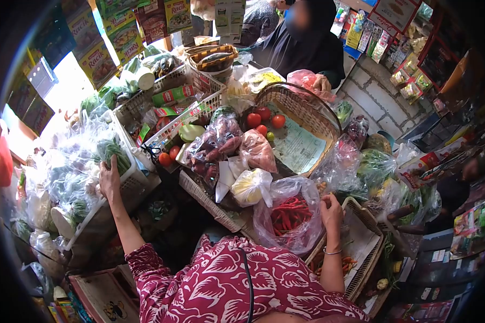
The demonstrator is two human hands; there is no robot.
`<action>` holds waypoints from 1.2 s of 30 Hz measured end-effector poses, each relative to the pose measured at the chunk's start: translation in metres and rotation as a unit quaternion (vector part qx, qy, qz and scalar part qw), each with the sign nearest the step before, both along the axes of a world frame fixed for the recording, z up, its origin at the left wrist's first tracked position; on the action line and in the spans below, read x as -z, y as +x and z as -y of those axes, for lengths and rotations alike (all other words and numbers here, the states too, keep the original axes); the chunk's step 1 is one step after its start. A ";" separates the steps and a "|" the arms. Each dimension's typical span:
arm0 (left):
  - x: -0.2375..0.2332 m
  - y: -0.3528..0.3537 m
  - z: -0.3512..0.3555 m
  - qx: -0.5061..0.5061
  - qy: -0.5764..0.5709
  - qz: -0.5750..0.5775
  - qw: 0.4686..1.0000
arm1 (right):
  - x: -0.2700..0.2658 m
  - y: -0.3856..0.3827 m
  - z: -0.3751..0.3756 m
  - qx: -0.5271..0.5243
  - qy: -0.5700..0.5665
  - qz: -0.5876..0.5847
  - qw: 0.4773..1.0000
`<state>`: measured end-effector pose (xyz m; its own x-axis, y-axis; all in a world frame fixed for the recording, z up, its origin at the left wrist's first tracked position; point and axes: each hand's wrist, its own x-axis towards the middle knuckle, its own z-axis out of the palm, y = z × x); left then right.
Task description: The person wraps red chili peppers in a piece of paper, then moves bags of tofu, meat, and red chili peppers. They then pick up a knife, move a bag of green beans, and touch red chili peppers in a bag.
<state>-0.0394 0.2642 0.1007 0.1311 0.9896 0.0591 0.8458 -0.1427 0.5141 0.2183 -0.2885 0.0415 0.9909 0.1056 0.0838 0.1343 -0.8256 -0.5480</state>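
Note:
My left hand [110,180] reaches to the left and lies against bagged green vegetables [116,156] at the edge of a white plastic crate [94,220]. Its fingers are apart and close on nothing that I can see. My right hand [332,211] is curled beside the right rim of a clear plastic bag [261,229] of red chillies [291,215]. The fingertips are drawn together at the bag's edge; what they hold, if anything, is too small to make out. Left of the chillies sits a tied bag with pale yellow contents [251,187].
A wicker basket [328,137] with tomatoes [254,120] stands ahead, beside a white crate [205,105] of packets. Bagged shallots [221,134] lie nearer. Seasoning packets [94,59] hang overhead at left. A person in dark clothing [302,51] is across the stall.

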 end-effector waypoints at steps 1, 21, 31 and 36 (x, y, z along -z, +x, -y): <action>0.006 0.001 -0.005 -0.004 0.030 0.011 0.999 | 0.000 0.000 0.000 0.001 -0.002 0.003 1.000; 0.023 0.001 0.003 -0.032 0.154 0.128 0.979 | -0.004 -0.001 -0.002 0.008 -0.009 -0.007 1.000; 0.026 -0.001 0.009 -0.055 0.195 0.091 0.975 | 0.002 0.002 0.002 0.000 -0.001 -0.009 1.000; 0.032 0.000 0.008 -0.040 0.247 0.135 0.959 | 0.002 0.001 0.000 0.005 -0.010 -0.006 1.000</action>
<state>-0.0391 0.2563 0.0690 -0.0290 0.8384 0.5443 0.7102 -0.3659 0.6014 0.2197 -0.2890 0.0394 0.9929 0.0971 0.0689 0.1189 -0.8377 -0.5331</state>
